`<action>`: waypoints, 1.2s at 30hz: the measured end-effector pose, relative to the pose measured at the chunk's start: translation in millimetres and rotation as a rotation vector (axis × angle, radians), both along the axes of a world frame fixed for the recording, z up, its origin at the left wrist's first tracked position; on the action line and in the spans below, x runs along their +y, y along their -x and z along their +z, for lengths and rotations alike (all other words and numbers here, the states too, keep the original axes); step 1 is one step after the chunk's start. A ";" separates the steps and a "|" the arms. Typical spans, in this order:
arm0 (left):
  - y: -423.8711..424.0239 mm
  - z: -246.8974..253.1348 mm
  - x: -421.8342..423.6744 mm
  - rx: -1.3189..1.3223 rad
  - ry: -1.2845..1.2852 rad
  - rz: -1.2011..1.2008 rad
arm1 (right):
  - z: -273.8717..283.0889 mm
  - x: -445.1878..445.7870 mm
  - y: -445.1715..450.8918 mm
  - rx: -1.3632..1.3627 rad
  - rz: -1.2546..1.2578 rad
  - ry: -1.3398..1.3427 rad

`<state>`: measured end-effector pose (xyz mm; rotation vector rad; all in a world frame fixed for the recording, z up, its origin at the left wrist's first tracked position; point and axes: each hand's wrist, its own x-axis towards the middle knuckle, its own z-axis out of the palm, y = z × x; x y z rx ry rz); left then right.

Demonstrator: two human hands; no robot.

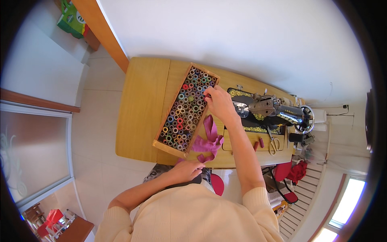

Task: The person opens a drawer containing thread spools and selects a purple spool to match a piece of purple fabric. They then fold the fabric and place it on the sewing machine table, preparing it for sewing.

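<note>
A wooden box [170,149] full of upright thread spools in many colours stands tilted across the yellow wooden table. My right hand [218,101] is over the box's right edge, its fingertips closed on a dark red thread spool [207,97]. My left hand [188,171] rests at the table's front edge, below the box, fingers loosely curled; whether it holds anything cannot be told. Between the box and my right forearm lies crumpled magenta fabric [208,143], its strips reaching close to my left hand.
A black sewing machine [273,110] with a handwheel stands at the right. Scissors [274,145] and two dark red spools [261,142] lie in front of it. A white wall runs along the table's back. A red-seated chair [283,172] stands at the lower right.
</note>
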<state>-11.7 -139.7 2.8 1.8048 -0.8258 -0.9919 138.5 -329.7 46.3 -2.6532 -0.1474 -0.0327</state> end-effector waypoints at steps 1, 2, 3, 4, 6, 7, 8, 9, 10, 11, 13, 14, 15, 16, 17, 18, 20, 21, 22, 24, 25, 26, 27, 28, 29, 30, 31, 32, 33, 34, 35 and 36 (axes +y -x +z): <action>0.7 -1.2 -0.5 -0.003 0.009 0.003 | 0.3 -0.5 0.7 -0.014 0.000 0.010; 1.3 -0.9 -0.8 -0.006 0.014 0.006 | 0.4 -1.0 1.4 -0.028 0.000 0.020; 1.6 -1.0 -0.7 -0.010 0.018 0.010 | -0.1 -0.9 1.6 -0.042 0.001 0.029; 1.7 -1.0 -0.7 -0.013 0.022 0.015 | -0.6 -2.3 1.9 -0.034 -0.004 0.006; 2.0 -2.3 -0.8 -0.015 0.025 0.023 | -1.8 -7.4 3.0 -0.016 -0.014 -0.041; 2.1 -2.9 -0.7 -0.016 0.026 0.028 | -2.0 -8.6 3.0 0.009 -0.020 -0.057; 2.0 -2.8 -0.6 -0.016 0.024 0.029 | -2.2 -9.5 2.5 0.033 -0.025 -0.073; 1.2 -2.5 -0.9 -0.016 0.023 0.029 | -2.0 -10.1 1.6 0.058 -0.032 -0.088; 0.7 -2.4 -1.1 -0.016 0.023 0.028 | -1.0 -9.9 0.9 0.048 -0.026 -0.070; 0.7 -2.8 -1.2 -0.019 0.031 0.029 | 0.7 -9.4 0.1 0.039 -0.020 -0.052; 1.3 -4.2 0.0 -0.027 0.043 0.032 | 0.7 -8.0 -2.1 0.020 -0.015 -0.037; 1.1 -4.4 0.3 -0.032 0.047 0.034 | -0.1 -7.6 -4.2 0.012 -0.017 -0.036; 0.7 -4.8 0.8 -0.038 0.050 0.037 | -1.0 -6.9 -5.9 0.004 -0.017 -0.037; 0.7 -5.4 1.4 -0.043 0.053 0.040 | -0.2 -6.0 -7.2 0.033 -0.041 -0.003; 1.3 -7.1 1.9 -0.046 0.056 0.048 | 1.9 -5.1 -8.2 0.062 -0.065 0.031; 2.0 -9.1 1.8 -0.050 0.063 0.054 | 4.0 -5.3 -9.2 0.092 -0.090 0.068; 2.2 -10.0 1.9 -0.046 0.070 0.057 | 0.7 -9.3 -12.2 0.086 -0.080 0.130; 1.2 -10.7 2.6 -0.041 0.065 0.058 | -1.4 -9.0 -14.3 0.082 -0.071 0.157; 0.7 -11.4 3.3 -0.035 0.061 0.059 | -1.3 -7.4 -16.2 0.094 -0.071 0.175; 1.4 -12.9 3.5 -0.042 0.060 0.058 | 3.0 -2.3 -18.1 0.118 -0.075 0.215; 1.5 -12.8 3.3 -0.046 0.062 0.055 | 3.5 -0.4 -17.5 0.100 -0.087 0.215; 1.6 -12.1 3.2 -0.046 0.063 0.049 | 3.9 1.5 -16.7 0.081 -0.100 0.215; 0.8 -11.1 3.5 -0.047 0.063 0.048 | 3.6 3.2 -17.1 0.061 -0.108 0.213; -0.8 -8.8 3.8 -0.048 0.062 0.046 | 3.8 3.9 -16.9 0.056 -0.105 0.173; -2.0 -4.6 4.6 -0.040 0.086 0.046 | 4.4 4.3 -16.1 0.051 -0.103 0.133; -6.2 8.9 5.2 -0.031 0.112 0.040 | 4.3 3.0 -15.3 0.047 -0.104 0.093; -11.9 24.7 6.0 -0.022 0.136 0.036 | 3.3 0.8 -15.2 0.041 -0.092 0.054; -22.8 47.7 5.7 -0.026 0.170 0.098 | 1.1 -3.8 -14.3 0.036 -0.085 0.016; -37.9 63.4 3.4 -0.031 0.201 0.163 | -1.3 -7.5 -13.6 0.028 -0.075 -0.024; -54.5 63.2 -1.2 -0.194 0.257 0.295 | -3.3 -11.4 -12.4 0.022 -0.064 -0.019; -73.7 60.0 -7.6 -0.357 0.315 0.424 | -7.0 -16.6 -10.5 0.014 -0.055 -0.011; -96.9 57.0 -16.3 -0.520 0.284 0.521 | -7.8 -19.5 -9.3 0.006 -0.046 -0.005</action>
